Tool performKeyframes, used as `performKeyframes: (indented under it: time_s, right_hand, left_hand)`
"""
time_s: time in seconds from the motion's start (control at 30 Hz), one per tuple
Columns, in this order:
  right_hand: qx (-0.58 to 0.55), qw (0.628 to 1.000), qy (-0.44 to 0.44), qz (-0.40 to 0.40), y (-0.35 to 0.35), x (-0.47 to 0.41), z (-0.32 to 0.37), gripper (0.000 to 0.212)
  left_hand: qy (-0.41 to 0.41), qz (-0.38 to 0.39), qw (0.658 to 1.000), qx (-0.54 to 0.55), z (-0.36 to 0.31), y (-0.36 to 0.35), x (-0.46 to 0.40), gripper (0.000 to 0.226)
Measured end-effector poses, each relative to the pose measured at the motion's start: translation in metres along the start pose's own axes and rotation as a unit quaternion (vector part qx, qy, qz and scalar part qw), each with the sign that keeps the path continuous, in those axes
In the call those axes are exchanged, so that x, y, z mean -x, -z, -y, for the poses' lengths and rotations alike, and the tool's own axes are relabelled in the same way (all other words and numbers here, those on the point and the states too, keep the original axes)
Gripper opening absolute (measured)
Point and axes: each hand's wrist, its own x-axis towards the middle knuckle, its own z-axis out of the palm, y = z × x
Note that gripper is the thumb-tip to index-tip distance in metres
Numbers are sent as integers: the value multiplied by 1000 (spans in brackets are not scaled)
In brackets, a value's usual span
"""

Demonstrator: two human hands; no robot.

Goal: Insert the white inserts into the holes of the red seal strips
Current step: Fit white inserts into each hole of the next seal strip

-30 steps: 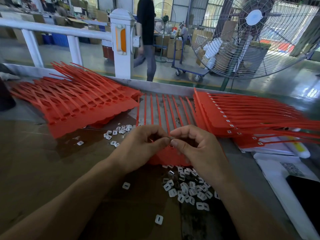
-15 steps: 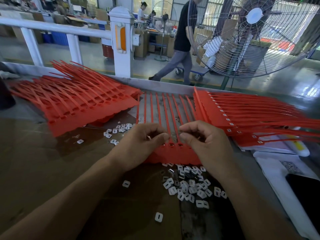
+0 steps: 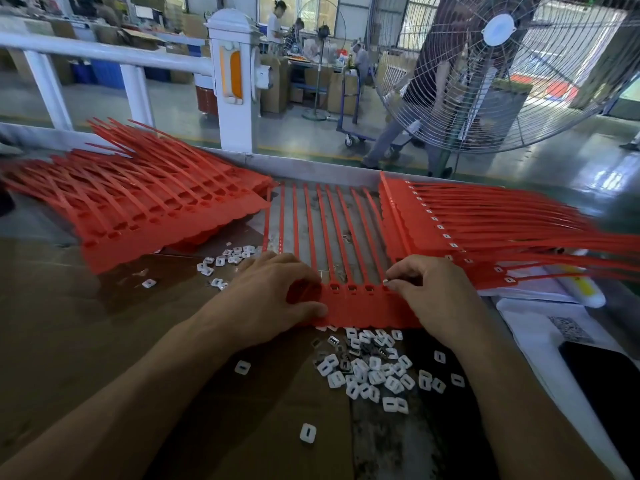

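My left hand (image 3: 277, 299) lies on the near edge of the red seal strips (image 3: 360, 306), with my thumb pressing the flat part down and my other fingers bent over the edge. I hold it like this so the sheet will not slide on the desk (image 3: 104, 341) when I push. My right hand (image 3: 433, 292) pinches one small white insert (image 3: 385, 282) between thumb and first finger, right at the row of holes (image 3: 352, 288) near the right end of the sheet. Three holes to the left of it look open and need filling, I think.

The pile of white inserts (image 3: 367, 368) sits just in front of the sheet, close to me, so I can grab the next one fast. The pile of strips on my right (image 3: 450, 230) has white bits in its holes, so I think those are done. The pile on my left (image 3: 156, 209) has open holes.
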Motion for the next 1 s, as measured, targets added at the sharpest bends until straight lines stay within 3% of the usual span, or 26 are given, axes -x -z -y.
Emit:
performKeyframes:
  time_s: [0.37, 1.0]
  right_hand:
    - [0, 999, -36, 17, -3, 1, -2, 13]
    - [1, 999, -41, 19, -7, 2, -4, 16]
  left_hand:
    - [0, -7, 1000, 20, 4, -3, 1, 58]
    - [3, -4, 1000, 11, 2, -3, 2, 56]
